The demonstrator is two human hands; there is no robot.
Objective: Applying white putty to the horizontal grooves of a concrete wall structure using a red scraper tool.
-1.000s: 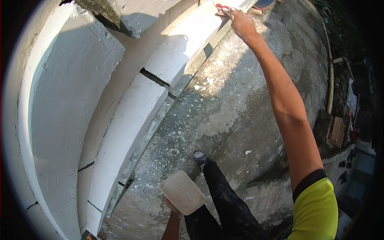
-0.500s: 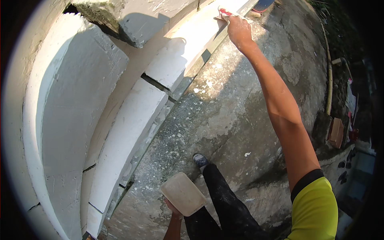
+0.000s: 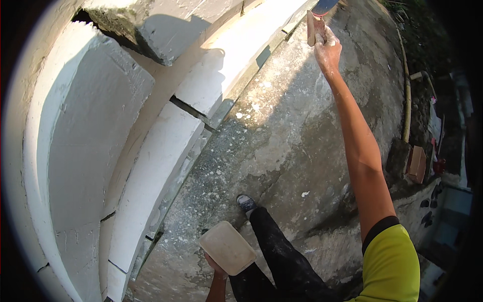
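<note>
My right hand (image 3: 328,46) is stretched far forward, closed on a flat scraper (image 3: 311,29) with a brownish blade. The scraper is held up above the concrete floor, off the white ledge. At the lower middle, my left hand (image 3: 216,264) grips the edge of a shallow rectangular beige tray (image 3: 227,247), its fingers partly hidden under it. Left of my right arm runs the long white ledge (image 3: 151,156), with dark gaps between its blocks.
Big grey-white wall slabs (image 3: 95,136) fill the left side. A blue round bucket (image 3: 324,6) stands at the far top. The rough concrete floor (image 3: 282,146) has white spatters. At the right are a pipe (image 3: 406,90) and a brown cardboard box (image 3: 416,164).
My right hand has come off the white ledge and moved right with the scraper, which has turned upright. My left hand and the tray stay almost in place.
</note>
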